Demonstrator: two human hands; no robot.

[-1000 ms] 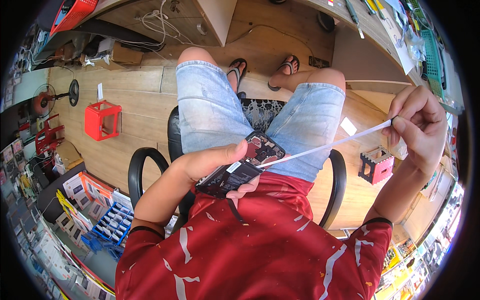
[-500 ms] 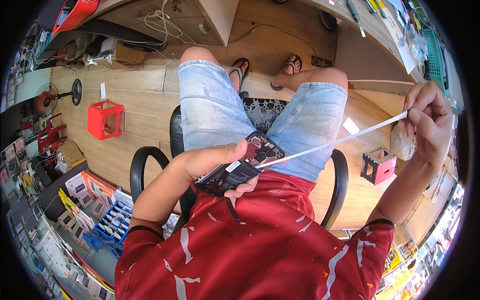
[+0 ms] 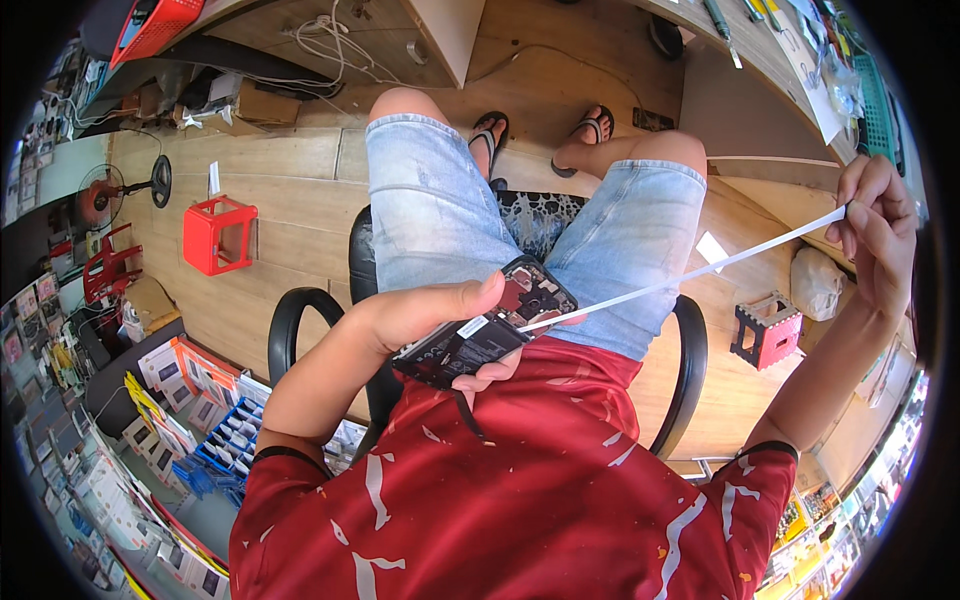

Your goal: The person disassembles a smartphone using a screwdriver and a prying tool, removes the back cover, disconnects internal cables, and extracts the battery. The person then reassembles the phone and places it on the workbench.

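The left hand holds a phone with its insides bare, above the lap at the hem of the red shirt. The thumb lies over the phone's upper side and the fingers curl round beneath it, so the hand is clasped about it. A dark battery fills the nearer part, with a small white label on it, and a circuit board shows at the far end.

The right hand is raised well apart, out to the right, its thumb and forefinger pressed together, pinching the dark end of a thin white strip. The strip runs straight and taut down to the phone's right edge, beside the battery; exactly where it goes in is too small to tell.

Below, a red stool stands on the floor to the left, and a folding stool to the right, near a plastic bag
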